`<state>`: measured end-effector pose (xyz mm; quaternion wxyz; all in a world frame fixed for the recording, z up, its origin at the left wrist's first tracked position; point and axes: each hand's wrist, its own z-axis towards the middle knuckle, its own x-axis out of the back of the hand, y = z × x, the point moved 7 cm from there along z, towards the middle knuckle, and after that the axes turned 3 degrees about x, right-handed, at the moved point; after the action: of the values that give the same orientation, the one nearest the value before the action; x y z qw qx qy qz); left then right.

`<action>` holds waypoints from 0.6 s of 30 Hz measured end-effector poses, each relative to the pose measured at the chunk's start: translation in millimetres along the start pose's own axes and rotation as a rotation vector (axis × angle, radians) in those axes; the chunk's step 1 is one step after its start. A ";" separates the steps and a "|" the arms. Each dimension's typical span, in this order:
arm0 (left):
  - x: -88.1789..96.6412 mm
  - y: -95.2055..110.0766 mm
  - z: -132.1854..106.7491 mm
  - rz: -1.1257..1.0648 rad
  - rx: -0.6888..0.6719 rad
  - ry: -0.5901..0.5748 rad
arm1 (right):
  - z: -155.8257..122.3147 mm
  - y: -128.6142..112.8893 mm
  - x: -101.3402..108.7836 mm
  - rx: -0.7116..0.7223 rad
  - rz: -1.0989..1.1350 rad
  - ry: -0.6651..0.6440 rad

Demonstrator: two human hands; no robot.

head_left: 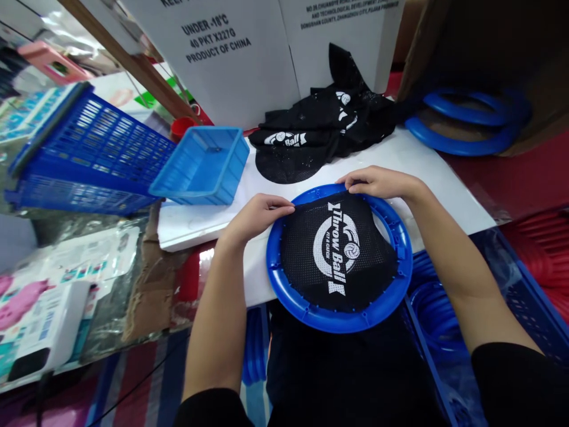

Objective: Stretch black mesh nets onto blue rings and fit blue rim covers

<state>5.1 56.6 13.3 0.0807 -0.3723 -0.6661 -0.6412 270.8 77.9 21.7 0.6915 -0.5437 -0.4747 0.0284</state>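
A round blue plastic ring (291, 296) lies on the white board in front of me. A black mesh net (338, 255) printed "Throw Ball" in white is stretched across it. My left hand (258, 214) pinches the net's edge at the ring's upper left rim. My right hand (377, 182) pinches the net's edge at the top rim. Both hands have their fingers closed on the mesh.
A pile of black printed nets (320, 133) lies behind the ring. A small blue tray (202, 166) and a large blue basket (84, 154) stand at the left. Blue rings (466, 121) sit in a cardboard box at the right. White cartons stand at the back.
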 end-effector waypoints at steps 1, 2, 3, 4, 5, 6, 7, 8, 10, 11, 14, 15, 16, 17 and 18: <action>0.3 -0.8 0.5 -0.008 0.008 0.011 | 0.4 0.8 0.0 0.006 -0.002 -0.002; 0.5 -1.5 0.9 -0.012 0.015 0.018 | 0.8 1.6 -0.1 0.011 -0.005 -0.005; 0.7 -2.1 1.2 -0.013 0.020 0.023 | 1.2 2.5 -0.1 0.016 -0.008 -0.007; 1.1 -2.4 1.4 -0.013 0.023 0.027 | 1.6 3.4 0.0 0.019 -0.011 -0.008; 1.5 -2.6 1.5 -0.013 0.025 0.030 | 1.9 4.2 0.0 0.020 -0.013 -0.008; 1.7 -2.7 1.6 -0.014 0.024 0.032 | 2.1 4.8 0.0 0.020 -0.016 -0.008; 1.8 -2.8 1.7 -0.016 0.024 0.031 | 2.3 5.3 0.0 0.018 -0.020 -0.007; 1.7 -3.0 1.8 -0.018 0.024 0.030 | 2.3 5.6 0.1 0.016 -0.023 -0.005; 1.1 -3.6 2.3 -0.024 0.021 0.027 | 2.4 5.7 0.4 0.012 -0.024 0.004; 0.8 -3.9 2.7 -0.026 0.017 0.027 | 2.4 5.7 0.5 0.009 -0.022 0.009; -0.2 -4.1 3.9 -0.023 -0.005 0.027 | 2.7 5.9 0.4 0.005 -0.019 0.016; -0.7 -3.8 4.2 -0.017 -0.013 0.026 | 2.8 6.0 0.1 0.006 -0.022 0.017; -1.1 -3.4 4.2 -0.009 -0.020 0.025 | 3.0 6.1 0.0 0.007 -0.025 0.018; -1.5 -2.8 4.1 -0.001 -0.026 0.024 | 3.1 6.1 0.0 0.009 -0.028 0.021; -1.8 -1.9 3.7 0.008 -0.031 0.024 | 3.2 6.2 0.0 0.012 -0.029 0.023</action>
<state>6.6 59.5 10.1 0.0856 -0.3688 -0.6536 -0.6553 271.6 82.7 16.7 0.7005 -0.5330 -0.4744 0.0147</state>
